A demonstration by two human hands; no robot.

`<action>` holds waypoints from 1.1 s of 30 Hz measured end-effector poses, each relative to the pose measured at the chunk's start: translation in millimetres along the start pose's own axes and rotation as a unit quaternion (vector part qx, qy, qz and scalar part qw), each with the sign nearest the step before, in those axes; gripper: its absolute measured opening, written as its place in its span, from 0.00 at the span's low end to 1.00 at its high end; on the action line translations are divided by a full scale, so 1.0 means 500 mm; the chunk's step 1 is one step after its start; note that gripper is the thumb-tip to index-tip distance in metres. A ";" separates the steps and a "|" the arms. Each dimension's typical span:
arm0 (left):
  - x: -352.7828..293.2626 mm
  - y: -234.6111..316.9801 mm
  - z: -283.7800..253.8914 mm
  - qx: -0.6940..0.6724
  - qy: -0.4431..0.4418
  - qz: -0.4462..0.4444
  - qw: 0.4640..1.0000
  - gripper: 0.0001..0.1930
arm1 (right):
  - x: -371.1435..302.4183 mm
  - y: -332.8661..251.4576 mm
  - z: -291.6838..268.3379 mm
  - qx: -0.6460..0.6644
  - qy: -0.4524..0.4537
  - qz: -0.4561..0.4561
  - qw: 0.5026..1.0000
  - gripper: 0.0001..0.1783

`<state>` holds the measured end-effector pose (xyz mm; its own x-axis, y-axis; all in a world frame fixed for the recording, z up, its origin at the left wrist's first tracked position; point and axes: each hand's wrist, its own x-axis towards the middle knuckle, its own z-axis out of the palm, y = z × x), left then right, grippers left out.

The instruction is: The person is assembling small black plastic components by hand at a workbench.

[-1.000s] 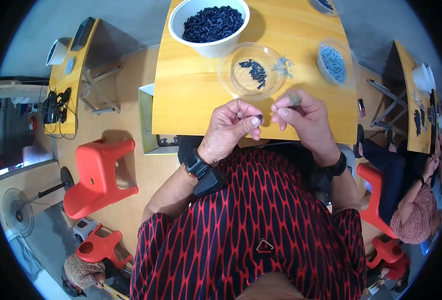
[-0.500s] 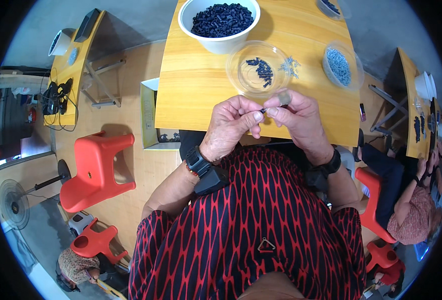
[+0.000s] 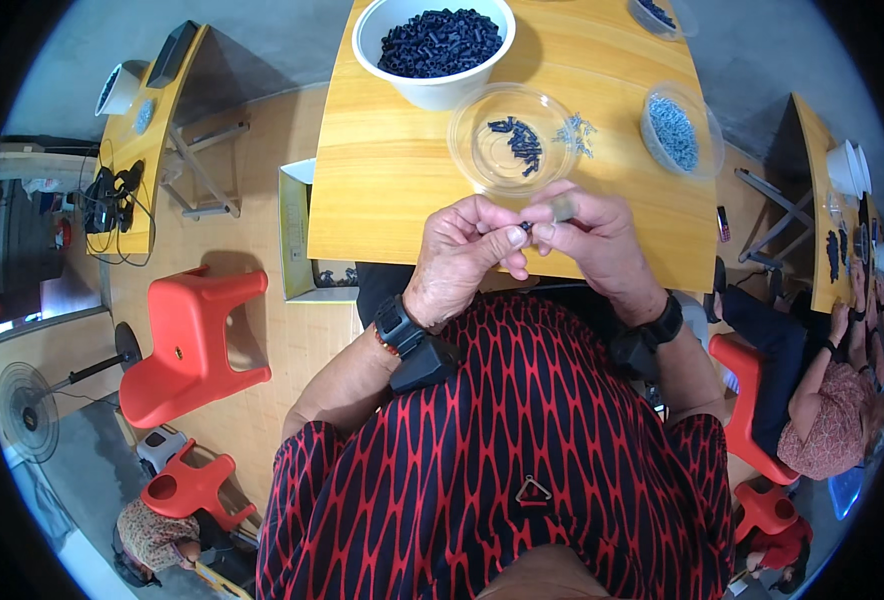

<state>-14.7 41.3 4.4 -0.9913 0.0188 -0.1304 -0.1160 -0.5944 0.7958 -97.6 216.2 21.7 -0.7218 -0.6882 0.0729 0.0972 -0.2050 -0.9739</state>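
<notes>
Just over the table's near edge, my two hands meet fingertip to fingertip. Between thumb and fingers, my left hand (image 3: 462,252) pinches a small black plastic piece (image 3: 527,227), mostly hidden by the fingertips. My right hand (image 3: 597,237) is closed at the other end of the piece; whether it also holds a tiny screw cannot be made out. A wrapping (image 3: 563,208) covers one right finger. Beyond the hands stands a round clear tub (image 3: 467,160) with several black pieces (image 3: 524,150). Small silvery screws (image 3: 575,134) lie by its right side.
A white bucket (image 3: 437,92) full of black pieces stands at the far left of the table (image 3: 382,200). To the right is a clear tub of screws (image 3: 673,135). A yellow-edged box (image 3: 297,240) and a red stool (image 3: 187,345) are on the floor at left. Another person (image 3: 830,425) sits at right.
My right fingers have shifted slightly at the black piece, and the wrapped finger is blurred by motion. My left hand keeps its pinch. The whole view has moved a little.
</notes>
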 end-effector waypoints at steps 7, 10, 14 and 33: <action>0.001 0.003 -0.004 0.012 0.003 0.001 1.000 0.04 | -0.002 -0.014 0.005 -0.136 0.013 -0.046 0.990 0.04; -0.001 -0.001 -0.011 0.015 0.005 -0.001 1.000 0.03 | 0.005 -0.032 0.013 -0.304 -0.025 -0.148 0.941 0.04; -0.005 -0.009 -0.022 0.024 0.006 -0.006 1.000 0.03 | 0.002 -0.032 0.020 -0.316 -0.036 -0.147 0.936 0.06; 0.008 -0.036 -0.066 0.037 0.106 0.078 0.991 0.04 | 0.203 -0.046 -0.057 -0.648 -0.261 -0.096 0.709 0.05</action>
<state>-14.5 25.7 -30.0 -0.9631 -0.2419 -0.1181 0.0244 -0.5154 0.8566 -192.7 171.2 45.4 -0.2517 -0.9674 -0.0292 -0.9241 0.2491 -0.2898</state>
